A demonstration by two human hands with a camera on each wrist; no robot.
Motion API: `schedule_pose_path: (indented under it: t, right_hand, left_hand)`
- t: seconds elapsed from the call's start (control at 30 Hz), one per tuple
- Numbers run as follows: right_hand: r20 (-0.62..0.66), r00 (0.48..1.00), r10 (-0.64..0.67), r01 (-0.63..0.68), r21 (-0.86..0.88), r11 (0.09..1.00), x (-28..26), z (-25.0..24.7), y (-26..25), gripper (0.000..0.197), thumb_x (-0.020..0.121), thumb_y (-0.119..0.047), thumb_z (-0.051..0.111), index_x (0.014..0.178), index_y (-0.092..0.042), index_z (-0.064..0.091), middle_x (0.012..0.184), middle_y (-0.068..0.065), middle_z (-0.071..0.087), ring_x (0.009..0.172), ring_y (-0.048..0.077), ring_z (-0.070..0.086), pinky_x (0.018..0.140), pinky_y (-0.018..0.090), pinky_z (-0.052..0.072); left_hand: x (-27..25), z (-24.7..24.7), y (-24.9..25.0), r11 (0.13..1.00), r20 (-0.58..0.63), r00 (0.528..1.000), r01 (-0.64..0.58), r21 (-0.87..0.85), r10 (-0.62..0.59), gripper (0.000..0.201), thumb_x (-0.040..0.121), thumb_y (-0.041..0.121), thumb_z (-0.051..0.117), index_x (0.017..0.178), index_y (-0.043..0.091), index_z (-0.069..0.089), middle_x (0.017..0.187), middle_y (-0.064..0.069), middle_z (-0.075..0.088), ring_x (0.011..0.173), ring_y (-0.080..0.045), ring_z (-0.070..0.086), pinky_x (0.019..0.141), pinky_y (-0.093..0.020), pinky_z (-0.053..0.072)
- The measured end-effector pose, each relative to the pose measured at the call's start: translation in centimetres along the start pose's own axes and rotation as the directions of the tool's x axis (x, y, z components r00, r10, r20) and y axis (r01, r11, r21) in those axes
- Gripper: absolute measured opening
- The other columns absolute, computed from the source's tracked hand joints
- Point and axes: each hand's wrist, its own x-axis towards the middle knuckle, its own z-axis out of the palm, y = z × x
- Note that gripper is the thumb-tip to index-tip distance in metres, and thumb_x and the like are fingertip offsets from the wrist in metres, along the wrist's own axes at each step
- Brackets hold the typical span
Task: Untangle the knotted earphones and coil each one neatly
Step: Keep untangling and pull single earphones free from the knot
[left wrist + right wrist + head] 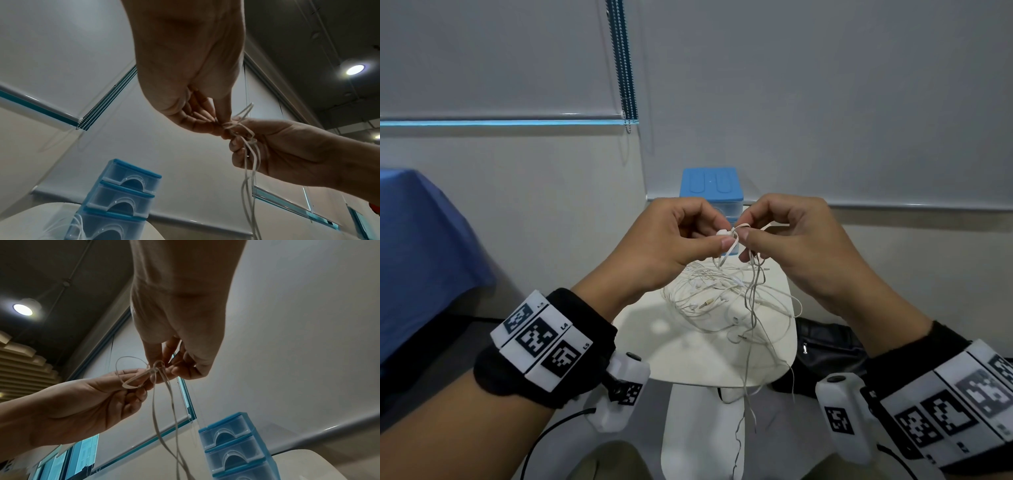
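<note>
**Q:** What are your hands doing?

**A:** Both are raised above the small white table (688, 356), fingertips meeting. My left hand (671, 240) has its fingers curled in, thumb and forefinger pinching a white earbud and the cable at a knot (732, 234). My right hand (791, 246) is also curled, its thumb and forefinger nipping the same knot from the other side. In the right wrist view a small loop of flat cable (131, 374) sticks out sideways from the knot towards my left hand.

**Q:** How many things are there?

**A:** Two hands, one table, one blue drawer unit (710, 186) with three clear drawers stacked. The earphones (726, 298) lie as one white tangle on the table; I cannot tell how many sets are in it.

**Q:** Which way does the cable run?

**A:** From the knot, two strands (249, 170) hang almost straight down, long axis vertical, past the tangle and over the table's near edge.
</note>
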Motion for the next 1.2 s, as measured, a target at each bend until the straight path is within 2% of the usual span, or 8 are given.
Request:
schedule_pose_path:
  t: [0.13, 0.27, 0.47, 0.77, 0.87, 1.03, 1.1, 1.2]
  right_hand:
    - [-0.005, 1.0, -0.012, 0.012, -0.005, 1.0, -0.3, -0.1, 0.0, 0.003, 0.09, -0.005, 0.075, 0.089, -0.007, 0.076, 0.083, 0.008, 0.074, 0.066, 0.02, 0.072, 0.07, 0.031, 0.055]
    - [-0.003, 1.0, -0.015, 0.015, -0.008, 1.0, -0.3, -0.2, -0.2, 0.006, 0.092, -0.006, 0.074, 0.09, -0.009, 0.079, 0.085, 0.008, 0.076, 0.066, 0.02, 0.073, 0.066, 0.023, 0.054]
    - [-0.026, 1.0, 0.009, -0.008, 0.045, 0.999, -0.1, 0.0, 0.0, 0.004, 0.092, -0.007, 0.073, 0.09, -0.004, 0.074, 0.079, 0.011, 0.074, 0.063, 0.021, 0.069, 0.06, 0.017, 0.048]
    - [0.012, 0.998, -0.055, 0.054, 0.05, 0.997, -0.3, 0.0, -0.1, 0.005, 0.09, -0.002, 0.075, 0.093, -0.001, 0.071, 0.086, 0.015, 0.072, 0.065, 0.026, 0.07, 0.068, 0.033, 0.057]
    - [0.009, 0.998, -0.062, 0.062, 0.052, 0.997, -0.2, -0.1, -0.2, 0.007, 0.088, -0.002, 0.077, 0.093, -0.001, 0.071, 0.086, 0.015, 0.072, 0.065, 0.025, 0.07, 0.067, 0.032, 0.056]
    - [-0.004, 0.998, -0.061, 0.061, 0.051, 0.997, -0.1, -0.3, -0.3, 0.009, 0.086, -0.002, 0.08, 0.092, -0.001, 0.074, 0.083, 0.016, 0.074, 0.067, 0.03, 0.072, 0.071, 0.044, 0.059]
    - [-0.026, 0.998, -0.065, 0.066, 0.059, 0.996, -0.1, -0.3, -0.2, 0.008, 0.086, -0.002, 0.079, 0.092, -0.001, 0.075, 0.082, 0.017, 0.074, 0.066, 0.028, 0.07, 0.07, 0.042, 0.058]
    - [-0.035, 0.997, -0.067, 0.069, 0.08, 0.994, -0.2, -0.3, -0.1, 0.007, 0.087, -0.002, 0.078, 0.094, -0.002, 0.076, 0.083, 0.018, 0.074, 0.067, 0.026, 0.069, 0.07, 0.04, 0.058]
  left_hand:
    - [-0.1, 0.1, 0.0, 1.0, -0.046, 0.999, -0.029, 0.003, 0.029, 0.016, 0.082, 0.004, 0.083, 0.095, 0.0, 0.076, 0.079, -0.016, 0.075, 0.067, -0.018, 0.068, 0.067, -0.027, 0.058]
    - [-0.4, 0.1, 0.3, 1.0, -0.015, 1.0, -0.023, 0.001, 0.023, 0.018, 0.087, 0.005, 0.079, 0.105, 0.004, 0.077, 0.086, -0.019, 0.077, 0.078, -0.029, 0.076, 0.078, -0.034, 0.061]
    - [-0.8, 0.0, 0.4, 0.999, 0.063, 0.998, -0.024, -0.024, 0.025, 0.024, 0.097, 0.005, 0.068, 0.118, 0.012, 0.074, 0.102, -0.029, 0.073, 0.089, -0.028, 0.076, 0.089, -0.041, 0.059]
    - [-0.7, 0.1, 0.9, 1.0, 0.018, 1.0, 0.017, 0.017, -0.017, 0.014, 0.096, 0.008, 0.07, 0.108, 0.003, 0.075, 0.088, -0.015, 0.079, 0.08, -0.025, 0.078, 0.077, -0.035, 0.06]
    - [-0.7, 0.2, 1.0, 1.0, 0.031, 1.0, 0.005, 0.006, -0.005, 0.016, 0.098, 0.008, 0.067, 0.111, 0.008, 0.076, 0.089, -0.012, 0.08, 0.082, -0.023, 0.078, 0.078, -0.033, 0.06]
    - [-0.9, 0.1, 1.0, 0.994, 0.082, 0.997, 0.021, -0.107, -0.012, 0.022, 0.101, 0.003, 0.06, 0.115, 0.011, 0.075, 0.098, -0.01, 0.08, 0.089, -0.023, 0.077, 0.078, -0.028, 0.059]
    - [-0.8, 0.1, 1.1, 0.991, 0.112, 0.993, 0.036, -0.127, -0.022, 0.024, 0.101, 0.002, 0.059, 0.117, 0.01, 0.074, 0.101, -0.011, 0.079, 0.093, -0.023, 0.075, 0.08, -0.027, 0.057]
    - [-0.7, 0.1, 1.2, 0.989, 0.128, 0.991, 0.061, -0.137, -0.043, 0.023, 0.102, 0.003, 0.058, 0.119, 0.01, 0.072, 0.101, -0.017, 0.078, 0.099, -0.034, 0.074, 0.082, -0.028, 0.057]
